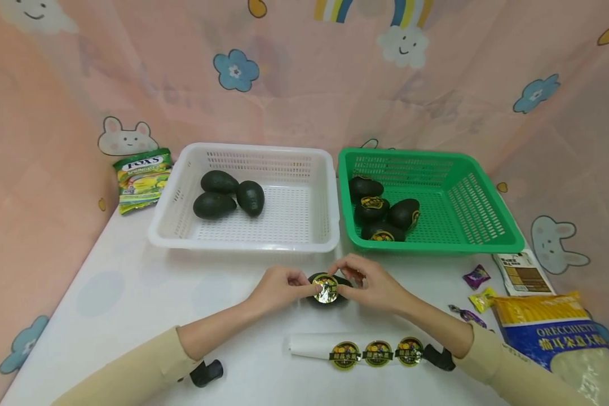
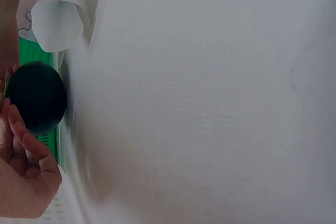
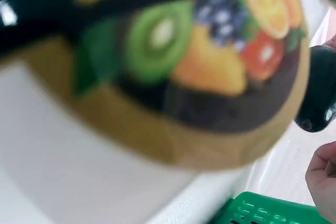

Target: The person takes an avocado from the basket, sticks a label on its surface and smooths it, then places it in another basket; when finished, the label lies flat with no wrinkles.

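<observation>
Nearest on the white surface (image 1: 132, 293): a sticker strip (image 1: 365, 351) on curled white backing, three round gold-black labels on it, lying between the two forearms. Just beyond it, centre: a dark avocado (image 1: 329, 288) sits on the surface with a shiny round sticker (image 1: 326, 290) on its top. Left hand (image 1: 280, 287) has fingertips pinched at the left edge of the sticker, fingers curled. Right hand (image 1: 369, 285) is curled on the avocado's right side, fingers pinching at its top. Left wrist view shows the avocado (image 2: 35, 97) against the fingers; right wrist view is mostly a blurred label close-up. Right of the hands: three wrapped candies (image 1: 477, 276), a small brown-printed packet (image 1: 523, 273), a blue-yellow pasta bag (image 1: 558, 332). Farther back, left: white basket (image 1: 243, 239) with three bare avocados (image 1: 228, 194). Right: green basket (image 1: 477, 225) with four stickered avocados (image 1: 383, 214). Far left: green-yellow candy bag (image 1: 142, 177).
</observation>
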The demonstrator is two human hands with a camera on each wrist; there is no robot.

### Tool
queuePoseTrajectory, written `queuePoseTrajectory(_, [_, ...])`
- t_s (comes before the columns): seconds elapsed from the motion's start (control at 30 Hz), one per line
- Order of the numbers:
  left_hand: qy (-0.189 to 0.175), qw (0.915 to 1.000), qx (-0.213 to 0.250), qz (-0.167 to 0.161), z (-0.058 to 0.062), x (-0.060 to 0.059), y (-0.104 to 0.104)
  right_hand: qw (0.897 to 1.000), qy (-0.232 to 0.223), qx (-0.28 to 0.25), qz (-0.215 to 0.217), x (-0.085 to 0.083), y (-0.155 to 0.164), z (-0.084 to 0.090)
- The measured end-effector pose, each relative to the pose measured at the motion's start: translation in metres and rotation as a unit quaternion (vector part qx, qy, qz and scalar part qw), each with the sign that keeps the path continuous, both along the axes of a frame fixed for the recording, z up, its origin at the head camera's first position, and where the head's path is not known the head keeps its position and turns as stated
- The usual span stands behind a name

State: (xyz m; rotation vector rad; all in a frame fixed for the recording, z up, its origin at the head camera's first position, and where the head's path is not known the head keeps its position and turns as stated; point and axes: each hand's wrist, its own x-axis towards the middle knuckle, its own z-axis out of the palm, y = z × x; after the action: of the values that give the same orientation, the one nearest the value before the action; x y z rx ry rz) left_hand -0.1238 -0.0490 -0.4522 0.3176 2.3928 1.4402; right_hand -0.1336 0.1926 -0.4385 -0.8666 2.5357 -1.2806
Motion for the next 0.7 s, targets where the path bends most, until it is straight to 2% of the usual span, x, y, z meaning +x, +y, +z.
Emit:
queuePoseTrajectory(0.13, [-0.001, 0.9998, -0.014, -0.011, 0.001, -0.002, -0.001, 0.999, 0.038, -0.004, 0.017, -0.001, -0.001, -0.008])
queuePoseTrajectory(0.3, [-0.005, 0.9993, -0.025, -0.026, 0.001, -0.005, -0.003, 0.999, 0.039, -0.001, 0.017, -0.001, -0.002, -0.015])
queuePoseTrajectory(0.37, [0.017, 0.9992, -0.022, -0.029, -0.001, -0.006, -0.004, 0.999, 0.039, -0.002, 0.018, -0.001, -0.002, -0.016])
queuePoseTrajectory(0.43, [0.084, 0.9952, -0.029, -0.04, -0.003, -0.006, -0.004, 0.999, 0.038, -0.003, 0.02, 0.0, -0.002, -0.017])
queuePoseTrajectory(0.47, [0.131, 0.9894, -0.033, -0.052, -0.003, -0.005, -0.004, 0.999, 0.036, -0.004, 0.022, 0.0, -0.002, -0.016])
queuePoseTrajectory(0.5, [0.183, 0.9802, -0.038, -0.064, -0.003, -0.005, -0.004, 0.999, 0.034, -0.004, 0.024, 0.0, -0.002, -0.016])
queuePoseTrajectory(0.57, [0.285, 0.9527, -0.058, -0.088, -0.003, -0.005, -0.004, 0.999, 0.032, -0.002, 0.026, 0.0, -0.001, -0.016])
queuePoseTrajectory(0.6, [0.324, 0.9383, -0.071, -0.097, -0.002, -0.005, -0.003, 0.999, 0.028, 0.0, 0.026, 0.0, -0.001, -0.016])
queuePoseTrajectory(0.63, [0.35, 0.9271, -0.079, -0.107, -0.001, -0.005, -0.003, 0.999, 0.023, 0.002, 0.026, 0.0, -0.001, -0.015])
queuePoseTrajectory(0.67, [0.365, 0.9199, -0.083, -0.115, -0.001, -0.006, -0.003, 1.0, 0.019, 0.004, 0.025, 0.0, 0.0, -0.015])
queuePoseTrajectory(0.7, [0.371, 0.9165, -0.089, -0.119, -0.001, -0.007, -0.003, 1.0, 0.011, 0.006, 0.023, -0.001, 0.0, -0.015])
